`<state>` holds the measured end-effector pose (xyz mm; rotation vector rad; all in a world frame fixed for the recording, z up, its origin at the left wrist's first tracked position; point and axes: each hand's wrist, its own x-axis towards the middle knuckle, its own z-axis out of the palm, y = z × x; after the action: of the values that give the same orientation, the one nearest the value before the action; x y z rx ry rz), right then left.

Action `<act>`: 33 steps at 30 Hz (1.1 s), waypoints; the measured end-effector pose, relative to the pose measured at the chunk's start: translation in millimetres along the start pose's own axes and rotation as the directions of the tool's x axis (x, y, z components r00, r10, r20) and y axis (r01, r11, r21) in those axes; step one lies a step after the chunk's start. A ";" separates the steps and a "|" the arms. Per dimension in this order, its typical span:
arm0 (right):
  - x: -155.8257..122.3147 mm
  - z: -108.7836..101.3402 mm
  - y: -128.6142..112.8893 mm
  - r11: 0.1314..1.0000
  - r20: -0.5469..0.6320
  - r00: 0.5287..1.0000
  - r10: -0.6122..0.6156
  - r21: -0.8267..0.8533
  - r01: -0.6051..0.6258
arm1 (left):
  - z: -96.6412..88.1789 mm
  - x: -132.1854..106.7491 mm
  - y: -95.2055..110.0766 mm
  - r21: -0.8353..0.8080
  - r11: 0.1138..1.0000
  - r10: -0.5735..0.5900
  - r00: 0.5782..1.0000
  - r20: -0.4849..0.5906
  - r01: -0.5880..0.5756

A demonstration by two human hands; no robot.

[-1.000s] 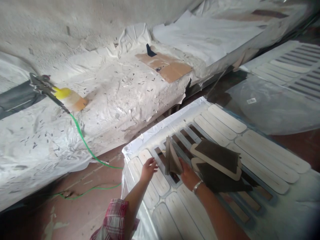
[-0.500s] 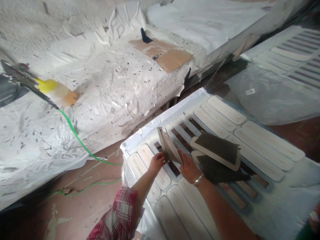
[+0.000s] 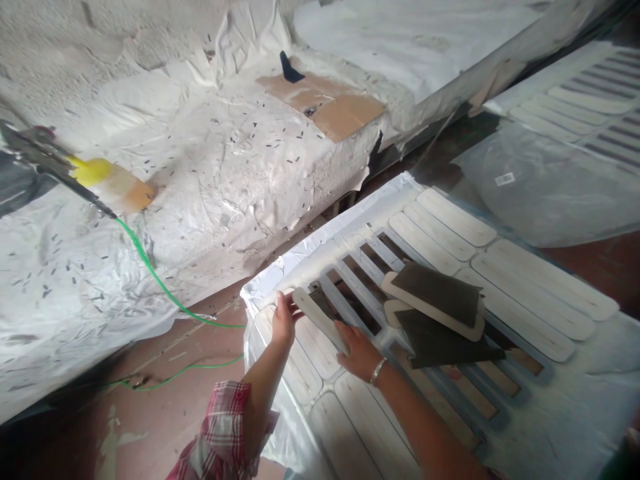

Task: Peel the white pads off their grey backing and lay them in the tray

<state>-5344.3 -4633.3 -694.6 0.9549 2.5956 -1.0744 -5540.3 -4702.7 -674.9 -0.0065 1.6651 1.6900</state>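
Observation:
A pale strip-shaped panel with rounded ends (image 3: 319, 319) lies tilted between my two hands, over the slatted table. My left hand (image 3: 284, 321) has its fingers closed at the panel's far left end. At the near right end, my right hand (image 3: 357, 352) grips it. A bracelet circles my right wrist. Dark material shows along the panel's far side. To the right, a pale panel with a dark sheet on top (image 3: 435, 293) rests over another dark sheet (image 3: 433, 340), partly hidden beneath it. Similar pale panels (image 3: 345, 420) lie in rows around the open slots.
A spray gun with a yellow-and-orange cup (image 3: 107, 180) and a green hose (image 3: 150, 267) is at the left. Cardboard (image 3: 345, 110) bearing a dark angled piece (image 3: 290, 69) lies on the white-covered bench (image 3: 225, 173). A second slatted table (image 3: 575, 100) stands at the back right.
The panel has turned from standing upright with a loose sheet edge to lying flatter, pale face up. My left hand has moved left; my right hand has shifted slightly left and down.

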 end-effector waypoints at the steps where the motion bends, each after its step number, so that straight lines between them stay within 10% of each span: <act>1: 1.3 3.9 0.0 1.000 -0.007 1.000 0.013 -0.001 -0.013 | -2.6 2.6 4.5 0.023 1.000 0.007 0.999 0.049 -0.008; 13: 4.5 -11.4 24.3 0.998 0.071 0.995 0.070 -0.011 -0.069 | 7.3 42.1 11.8 0.730 0.677 -0.155 0.952 0.264 -0.092; 22: 21.5 8.0 12.8 0.984 -0.239 0.965 0.111 -0.107 -0.139 | 13.1 85.0 9.9 0.773 0.616 -0.114 0.954 0.278 -0.151; 33: 32.7 -8.0 29.9 0.960 0.022 0.963 0.267 0.078 -0.268 | 25.4 94.7 29.3 0.936 0.158 -0.055 0.944 0.327 -0.315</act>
<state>-5350.6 -4595.6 -718.4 1.2705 2.3414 -1.1123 -5610.7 -4630.4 -692.4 1.0281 2.2544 0.2838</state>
